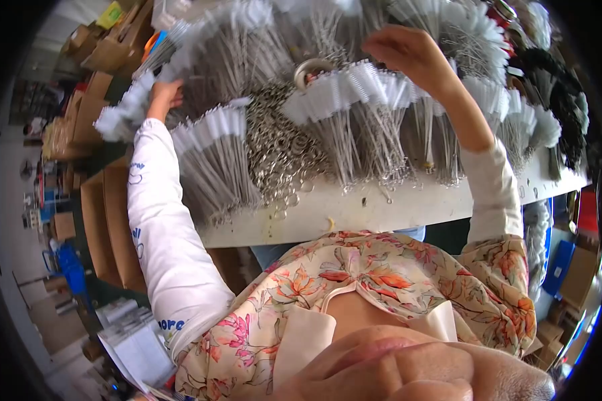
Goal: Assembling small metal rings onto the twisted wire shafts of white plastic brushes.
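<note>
My left hand [166,95] is at the left end of the table, among bundles of white-bristled wire brushes [214,127]. Its fingers are partly bent and a little apart, and no brush shows in them. Farther right, my right hand [398,50] reaches over the back rows of brushes, its fingers loosely stretched toward the left and slightly smeared. Between the front bundles lies a heap of small metal rings [281,144]. Another bundle of brushes [358,100] lies right of the heap, bristles away from me and wire ends toward me.
A roll of tape [312,70] sits among the brushes. Black-bristled brushes [565,100] lie at the far right of the white table [301,224]. An open cardboard box [107,227] stands beside the table on the left. A blue trolley-like object [68,267] is beyond it.
</note>
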A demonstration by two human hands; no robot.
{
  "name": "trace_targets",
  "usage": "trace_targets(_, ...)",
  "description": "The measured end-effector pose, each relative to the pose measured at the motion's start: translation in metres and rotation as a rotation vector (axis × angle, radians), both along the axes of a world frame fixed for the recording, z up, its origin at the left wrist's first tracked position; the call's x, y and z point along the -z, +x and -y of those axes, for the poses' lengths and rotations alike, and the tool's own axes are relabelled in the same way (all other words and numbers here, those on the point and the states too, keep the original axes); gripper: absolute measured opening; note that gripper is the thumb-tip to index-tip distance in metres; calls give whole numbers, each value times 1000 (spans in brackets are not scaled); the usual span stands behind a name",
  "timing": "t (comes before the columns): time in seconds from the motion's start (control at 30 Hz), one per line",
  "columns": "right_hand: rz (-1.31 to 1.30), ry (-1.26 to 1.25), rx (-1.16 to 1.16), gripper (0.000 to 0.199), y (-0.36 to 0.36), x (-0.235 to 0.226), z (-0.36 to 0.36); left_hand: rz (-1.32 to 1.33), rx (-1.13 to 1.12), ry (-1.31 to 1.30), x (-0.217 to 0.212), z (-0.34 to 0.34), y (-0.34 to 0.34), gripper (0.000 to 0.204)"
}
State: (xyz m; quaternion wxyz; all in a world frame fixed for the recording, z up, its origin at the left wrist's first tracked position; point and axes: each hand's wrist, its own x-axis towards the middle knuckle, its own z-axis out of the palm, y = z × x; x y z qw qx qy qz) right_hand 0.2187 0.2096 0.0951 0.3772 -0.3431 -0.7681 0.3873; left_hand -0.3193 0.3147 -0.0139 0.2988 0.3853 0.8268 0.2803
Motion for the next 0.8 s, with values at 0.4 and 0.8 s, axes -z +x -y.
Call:
trace_targets(0.4, 462, -48, 403, 24, -80, 62, -178, -507, -45, 488, -53, 10, 35, 15)
trace_targets(0.8, 229, 208, 583, 34, -40, 51, -209, -637, 845, 352, -46, 12, 222, 27)
